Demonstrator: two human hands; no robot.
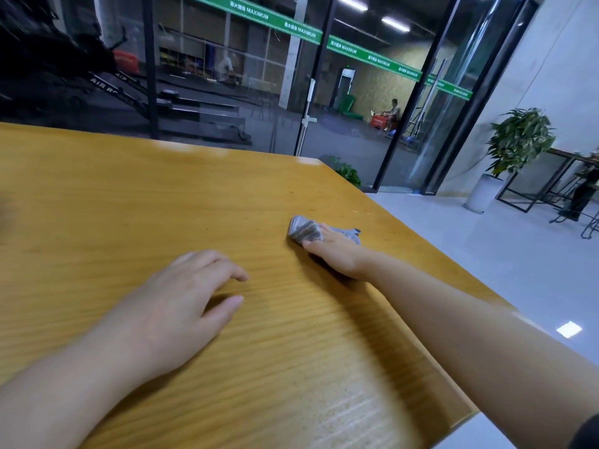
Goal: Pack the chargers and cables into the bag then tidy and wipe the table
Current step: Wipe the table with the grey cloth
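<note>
packing: no chargers, cables or bag in view, likely done
wiping: your right hand (pixel 335 254) presses crumpled grey cloth (pixel 304 230) under its fingers onto yellow wooden table (pixel 129 196)
left hand (pixel 181 293): fingers loosely spread, resting flat

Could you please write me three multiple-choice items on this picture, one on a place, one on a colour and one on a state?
1. Where does the cloth lie?
A. On the table near its right edge
B. On the floor
C. Under the left hand

2. What colour is the cloth?
A. Red
B. Grey
C. Green

3. How is the left hand?
A. Gripping a cable
B. Raised in a fist
C. Resting on the table, holding nothing

Answers:
1 A: the cloth sits on the table near its right edge, under the right hand.
2 B: its fabric shows grey.
3 C: the left hand lies on the wood with relaxed fingers and holds nothing.
</note>
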